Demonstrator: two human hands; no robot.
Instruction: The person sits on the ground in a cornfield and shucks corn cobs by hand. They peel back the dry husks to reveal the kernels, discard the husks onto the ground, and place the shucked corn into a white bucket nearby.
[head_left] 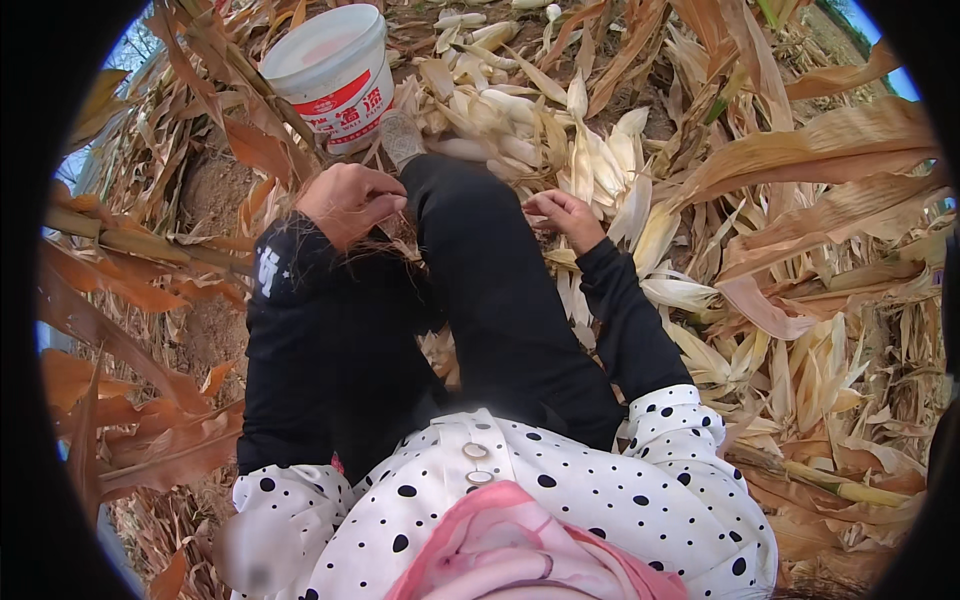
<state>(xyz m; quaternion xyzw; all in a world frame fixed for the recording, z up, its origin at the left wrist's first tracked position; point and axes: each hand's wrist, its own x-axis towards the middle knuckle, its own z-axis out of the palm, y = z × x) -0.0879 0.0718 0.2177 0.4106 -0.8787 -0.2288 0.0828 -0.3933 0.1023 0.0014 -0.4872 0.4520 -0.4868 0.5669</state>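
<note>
My left hand (pixel 352 204) is closed just left of my bent knee, its fingers curled and the thumb pressed near them. Wisps of brown corn silk (pixel 372 243) show below it, but whatever lies in the fingers is hidden. On the other side of the knee, my right hand (pixel 566 217) hangs with fingers loosely bent and slightly apart, nothing visible in them. Pale corn husks (pixel 605 165) lie just beyond it. Ahead, a heap of husked and partly husked corn ears (pixel 500 120) rests on the ground.
A white plastic bucket (pixel 330 75) with a red label stands at the far left, beside my shoe (pixel 402 137). Dry corn stalks (pixel 150 240) cross the left side. Broad dry leaves (pixel 810 165) arch in from the right. Loose husks (pixel 690 290) cover the ground there.
</note>
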